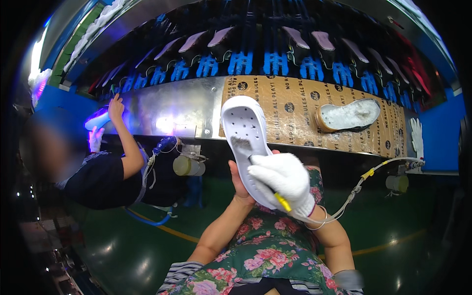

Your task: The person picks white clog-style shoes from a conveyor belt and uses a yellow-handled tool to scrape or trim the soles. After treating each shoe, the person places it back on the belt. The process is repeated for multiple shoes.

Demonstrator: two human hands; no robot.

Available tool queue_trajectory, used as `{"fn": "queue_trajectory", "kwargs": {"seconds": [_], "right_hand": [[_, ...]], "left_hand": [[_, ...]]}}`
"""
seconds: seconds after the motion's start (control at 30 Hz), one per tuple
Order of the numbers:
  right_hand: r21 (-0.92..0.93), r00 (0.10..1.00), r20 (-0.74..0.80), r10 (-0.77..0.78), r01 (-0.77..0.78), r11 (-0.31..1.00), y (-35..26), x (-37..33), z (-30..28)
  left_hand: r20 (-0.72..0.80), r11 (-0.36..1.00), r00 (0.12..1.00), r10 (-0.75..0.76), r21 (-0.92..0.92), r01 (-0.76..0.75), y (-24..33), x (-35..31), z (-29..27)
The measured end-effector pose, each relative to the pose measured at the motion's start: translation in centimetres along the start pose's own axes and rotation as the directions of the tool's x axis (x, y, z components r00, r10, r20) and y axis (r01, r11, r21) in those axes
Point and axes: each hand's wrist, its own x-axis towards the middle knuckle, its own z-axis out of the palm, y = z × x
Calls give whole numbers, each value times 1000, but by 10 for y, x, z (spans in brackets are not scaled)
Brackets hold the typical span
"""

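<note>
Left hand (240, 186): bare, your grip wrapped under the white sole (241, 129).
White sole: tilted between your hands; mid-face work appears under way, both ends probably left.
Right hand (282, 177): gloved, your fingers closed on the hose-fed tool (282, 201).
Shoe piece (351, 115): apart on cardboard (295, 123), apparently waiting.

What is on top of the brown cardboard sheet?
One shoe sole, whitish inside, lies on the cardboard sheet. What it covers, and what the held white sole hides, cannot be seen.
</note>
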Motion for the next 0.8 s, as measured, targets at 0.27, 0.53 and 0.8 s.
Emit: {"fn": "queue_trajectory", "kwargs": {"seconds": [0.27,0.53,0.8], "right_hand": [[118,997,32,73,-76,990,8,2,-13],[305,975,203,88,-148,941,2,7,-18],[371,968,252,1,-98,924,-1,-5,-10]], "left_hand": [[78,970,993,85,-234,-65,10,19,12],[99,974,995,-13,-225,35,22,27,12],[342,927,936,-86,-317,202,34,43,22]]}}
